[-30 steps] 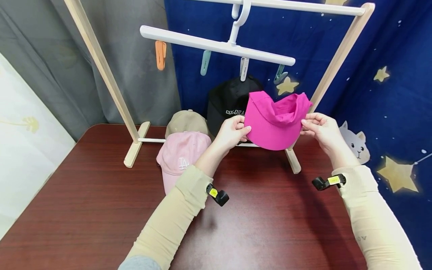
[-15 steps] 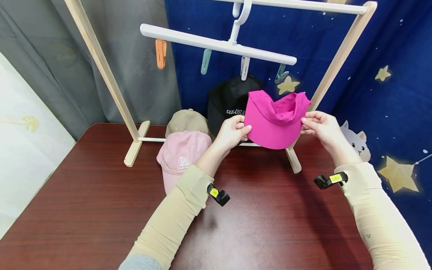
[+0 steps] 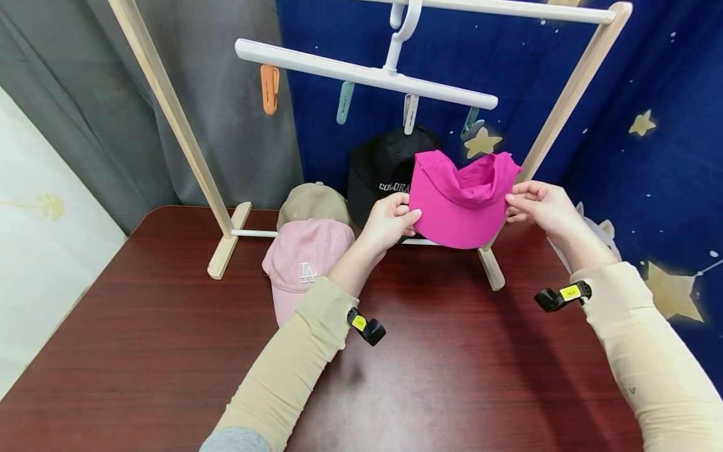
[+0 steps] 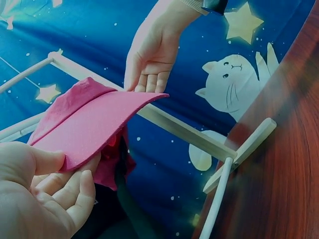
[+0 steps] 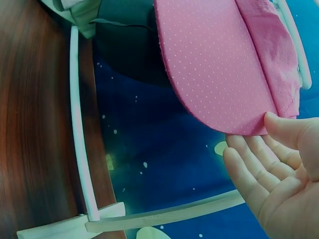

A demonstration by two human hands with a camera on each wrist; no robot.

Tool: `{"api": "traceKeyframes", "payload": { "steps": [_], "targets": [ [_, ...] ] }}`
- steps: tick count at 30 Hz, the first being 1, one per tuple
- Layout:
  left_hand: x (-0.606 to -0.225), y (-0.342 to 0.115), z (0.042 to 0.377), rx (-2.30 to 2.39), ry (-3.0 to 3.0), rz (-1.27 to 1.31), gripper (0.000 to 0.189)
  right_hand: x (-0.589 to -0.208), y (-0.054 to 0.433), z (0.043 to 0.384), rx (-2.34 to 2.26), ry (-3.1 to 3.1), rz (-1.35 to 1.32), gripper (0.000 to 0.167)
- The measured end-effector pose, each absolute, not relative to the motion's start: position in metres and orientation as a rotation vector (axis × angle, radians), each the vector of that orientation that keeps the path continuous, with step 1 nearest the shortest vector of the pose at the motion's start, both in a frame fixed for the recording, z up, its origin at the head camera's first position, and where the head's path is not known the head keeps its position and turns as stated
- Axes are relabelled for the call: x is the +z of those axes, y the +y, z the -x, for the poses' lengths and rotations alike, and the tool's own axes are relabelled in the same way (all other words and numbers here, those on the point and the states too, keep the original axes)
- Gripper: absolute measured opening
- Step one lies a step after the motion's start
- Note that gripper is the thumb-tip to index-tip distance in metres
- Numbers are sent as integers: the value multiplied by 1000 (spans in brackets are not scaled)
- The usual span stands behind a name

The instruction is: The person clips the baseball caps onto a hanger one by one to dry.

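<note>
A bright pink cap [image 3: 459, 213] is held up in front of the rack, brim toward me and its soft crown folded above. My left hand [image 3: 386, 223] pinches the brim's left edge, thumb on top and fingers beneath, as the left wrist view shows. At the opposite edge my right hand [image 3: 545, 207] has its thumb over the brim and its fingers below; the right wrist view shows fine pale dots on that brim [image 5: 214, 64]. Behind the pink cap stands a black cap [image 3: 378, 166] with white lettering, partly hidden.
A white hanger [image 3: 361, 74] hangs from the wooden rack [image 3: 175, 119], bearing an orange clip [image 3: 270, 89], a teal clip [image 3: 345, 102], a white clip [image 3: 410, 113] and a green clip [image 3: 471, 123]. A light pink cap [image 3: 307, 257] and a beige cap [image 3: 314, 202] lie on the table [image 3: 141, 351].
My right wrist and forearm have swung a little outward to the right, with the fingertips still at the brim's edge. The left hand and the pink cap have barely moved.
</note>
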State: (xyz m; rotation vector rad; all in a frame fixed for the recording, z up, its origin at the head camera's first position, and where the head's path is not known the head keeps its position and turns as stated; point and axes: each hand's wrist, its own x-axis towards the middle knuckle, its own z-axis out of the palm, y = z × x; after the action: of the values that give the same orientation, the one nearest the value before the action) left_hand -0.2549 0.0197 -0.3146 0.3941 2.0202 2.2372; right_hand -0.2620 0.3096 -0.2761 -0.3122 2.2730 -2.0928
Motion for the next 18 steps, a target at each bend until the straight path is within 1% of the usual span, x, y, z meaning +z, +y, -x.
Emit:
{"api": "traceKeyframes", "payload": {
  "steps": [4,7,12,15,18],
  "targets": [
    [-315,21,254,2244,2016,-388,14,-270,310,263,-1974,2400,267,7],
    [-316,21,254,2253,2008,-384,14,-264,309,262,-1835,2552,230,1],
    [-317,21,254,2264,2007,-388,14,-253,306,263,-1681,2721,209,20],
    [-317,21,254,2267,2008,-382,15,-248,304,263,-1656,2774,193,24],
    [-317,21,254,2266,2013,-377,15,-243,303,263,-1689,2796,189,24]
  ]
}}
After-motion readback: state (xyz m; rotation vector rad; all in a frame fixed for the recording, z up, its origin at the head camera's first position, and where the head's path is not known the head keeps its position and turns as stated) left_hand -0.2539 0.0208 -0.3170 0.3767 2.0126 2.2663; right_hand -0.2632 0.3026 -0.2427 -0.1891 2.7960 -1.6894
